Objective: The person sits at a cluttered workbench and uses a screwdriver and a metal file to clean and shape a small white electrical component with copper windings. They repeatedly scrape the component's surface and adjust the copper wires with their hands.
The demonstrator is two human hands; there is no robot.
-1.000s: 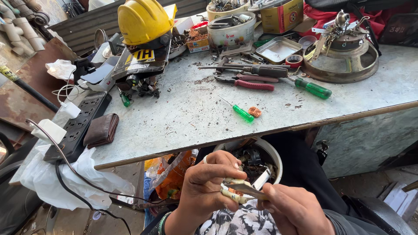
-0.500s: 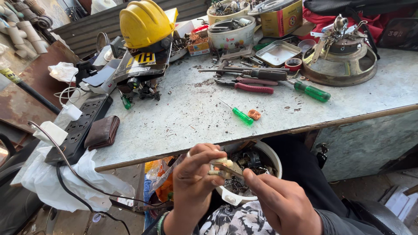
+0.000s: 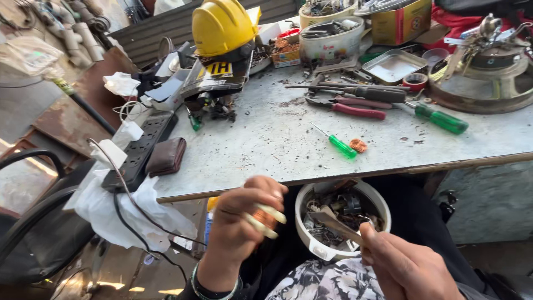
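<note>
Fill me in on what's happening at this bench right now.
A person sits at a cluttered workbench. Their left hand pinches a small pale part with copper-coloured winding, and their right hand holds a thin flat metal tool pointing toward it. Both work above a white bowl full of metal scraps in the lap. A small green screwdriver, pliers with red handles and a yellow hard hat lie untouched on the bench.

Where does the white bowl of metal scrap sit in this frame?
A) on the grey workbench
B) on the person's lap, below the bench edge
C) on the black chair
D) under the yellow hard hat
B: the white bowl rests on the lap between the left hand and right hand, below the workbench edge.
</note>
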